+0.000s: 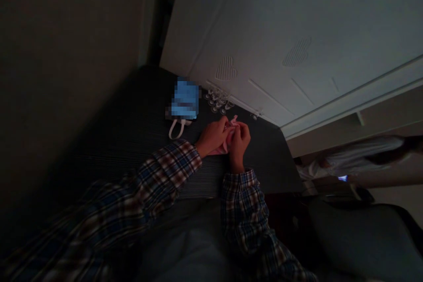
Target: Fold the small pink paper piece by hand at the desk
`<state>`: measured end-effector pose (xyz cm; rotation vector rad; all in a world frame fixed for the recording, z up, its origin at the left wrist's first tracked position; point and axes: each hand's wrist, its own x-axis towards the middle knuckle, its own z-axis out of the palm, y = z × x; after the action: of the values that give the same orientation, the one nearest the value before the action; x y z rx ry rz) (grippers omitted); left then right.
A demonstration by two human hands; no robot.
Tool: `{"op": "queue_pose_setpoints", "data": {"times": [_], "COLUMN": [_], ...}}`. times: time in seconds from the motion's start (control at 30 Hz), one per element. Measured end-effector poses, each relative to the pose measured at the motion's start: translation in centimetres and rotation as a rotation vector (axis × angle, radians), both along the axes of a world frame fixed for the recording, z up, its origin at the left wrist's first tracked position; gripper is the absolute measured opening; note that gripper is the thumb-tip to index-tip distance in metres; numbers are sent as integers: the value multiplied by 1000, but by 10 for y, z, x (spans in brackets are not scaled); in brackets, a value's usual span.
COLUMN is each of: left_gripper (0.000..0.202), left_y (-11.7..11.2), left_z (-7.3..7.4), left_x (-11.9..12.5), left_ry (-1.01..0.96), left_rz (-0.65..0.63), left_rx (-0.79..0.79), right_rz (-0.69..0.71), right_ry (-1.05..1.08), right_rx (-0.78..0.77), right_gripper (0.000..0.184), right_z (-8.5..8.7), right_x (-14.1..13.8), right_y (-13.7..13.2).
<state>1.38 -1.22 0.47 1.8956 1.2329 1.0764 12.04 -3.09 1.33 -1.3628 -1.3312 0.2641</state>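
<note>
My left hand (213,134) and my right hand (240,141) come together above the dark table (132,150). Both are closed, fingers pinching a pink cloth (224,147) bunched between them. A tip of the cloth pokes up past the fingertips, and its lower part hangs below the left hand. Whether something is wrapped inside it I cannot tell. Just beyond my hands, several small stemmed glasses (218,100) stand in a cluster. Another small glass (255,115) is set apart to the right.
Left of the glasses is a blurred blue rectangular object (185,99) with a pale loop (176,129) in front. A white panel with heart reliefs (264,35) borders the table's far side. At right are a dark chair (360,238) and another person (360,156).
</note>
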Motion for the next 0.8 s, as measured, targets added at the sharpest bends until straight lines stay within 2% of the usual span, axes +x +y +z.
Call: {"op": "queue_pose_setpoints", "data": {"times": [0.27,0.53,0.8], "left_gripper": [18,26,19], "left_y": [1,0,1], "left_z": [-3,1,-2], "left_x": [1,1,1], "left_ry": [-8,17,-89], "left_rz": [-5,4,21], "left_rx": [27,30,54], "right_rz": [3,-8,2], "right_ry": [5,-16,12], "right_rx": [1,8,15], "right_gripper": [22,22,21], "right_z": [1,-1,0], "right_x": [-1,1,0], "right_y": [-1,0,0]}}
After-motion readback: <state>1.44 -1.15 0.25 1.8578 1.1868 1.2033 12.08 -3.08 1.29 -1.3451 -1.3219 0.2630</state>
